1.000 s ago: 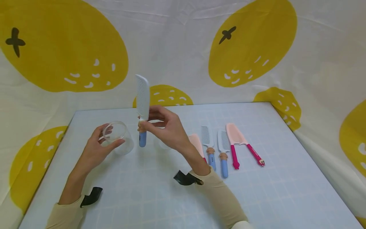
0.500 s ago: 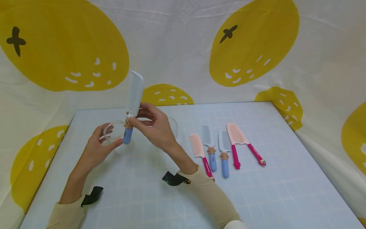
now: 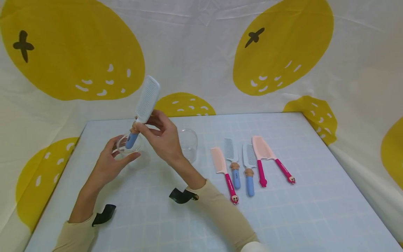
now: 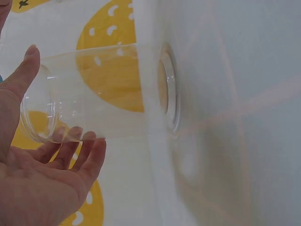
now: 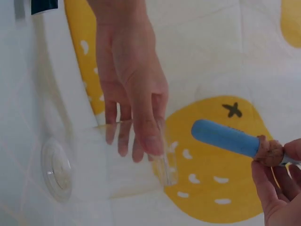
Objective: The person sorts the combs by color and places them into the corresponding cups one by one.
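My right hand point(image 3: 163, 138) pinches a light blue comb point(image 3: 148, 99) at the brown figure on its neck, teeth end up. Its blue handle point(image 5: 225, 137) points down and tilts toward a clear glass cup point(image 4: 99, 89) that stands upright on the table. In the right wrist view the handle's end is just above the cup's rim, apart from it. My left hand point(image 3: 108, 162) holds this cup near the rim, thumb on one side and fingers curled on the other. In the head view the handle hides part of the cup's mouth.
A second clear cup point(image 3: 189, 145) stands right of my right hand. Further right lie a pink comb point(image 3: 219, 161), two light blue combs point(image 3: 231, 150) point(image 3: 249, 155), and two pink combs point(image 3: 262, 148) that overlap at their heads. A patterned cloth point(image 3: 195, 52) hangs behind the table point(image 3: 283, 217).
My right hand has moved left with the comb, from beside the cup to over its mouth, and the comb tilts more. The second cup and nearest pink comb are now uncovered. My left hand stays put.
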Action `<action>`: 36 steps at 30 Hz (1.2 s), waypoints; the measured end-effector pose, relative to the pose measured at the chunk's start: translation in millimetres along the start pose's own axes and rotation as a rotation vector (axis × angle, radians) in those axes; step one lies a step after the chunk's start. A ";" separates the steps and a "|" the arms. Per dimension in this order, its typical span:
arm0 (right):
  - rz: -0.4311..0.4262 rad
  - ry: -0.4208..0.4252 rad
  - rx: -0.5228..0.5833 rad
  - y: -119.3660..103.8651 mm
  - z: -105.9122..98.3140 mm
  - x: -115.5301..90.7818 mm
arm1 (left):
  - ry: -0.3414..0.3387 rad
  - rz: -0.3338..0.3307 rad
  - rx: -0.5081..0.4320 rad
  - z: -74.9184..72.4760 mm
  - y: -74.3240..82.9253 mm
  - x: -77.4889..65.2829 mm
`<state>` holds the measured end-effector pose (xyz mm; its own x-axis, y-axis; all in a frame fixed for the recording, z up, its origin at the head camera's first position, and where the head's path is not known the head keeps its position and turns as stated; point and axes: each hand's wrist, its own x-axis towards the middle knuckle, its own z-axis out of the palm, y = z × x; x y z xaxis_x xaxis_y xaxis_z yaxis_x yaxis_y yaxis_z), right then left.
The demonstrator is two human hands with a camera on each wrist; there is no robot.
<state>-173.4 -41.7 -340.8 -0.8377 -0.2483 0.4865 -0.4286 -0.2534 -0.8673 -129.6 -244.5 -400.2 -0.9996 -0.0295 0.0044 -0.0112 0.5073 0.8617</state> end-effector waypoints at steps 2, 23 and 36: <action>0.004 0.012 0.004 3.1 2.5 1.3 | -0.003 -0.002 0.003 0.6 0.3 0.4; 0.036 -0.041 -0.134 35.9 20.2 -2.1 | 0.008 0.034 -0.008 1.2 -1.7 0.2; -0.018 -0.239 -0.300 43.1 22.1 -5.9 | 0.012 0.136 -0.011 -1.5 -5.5 0.7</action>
<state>-179.4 -71.9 -378.7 -0.7414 -0.4663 0.4826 -0.5525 0.0160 -0.8334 -130.2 -248.5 -404.1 -0.9915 0.0288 0.1272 0.1246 0.4981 0.8581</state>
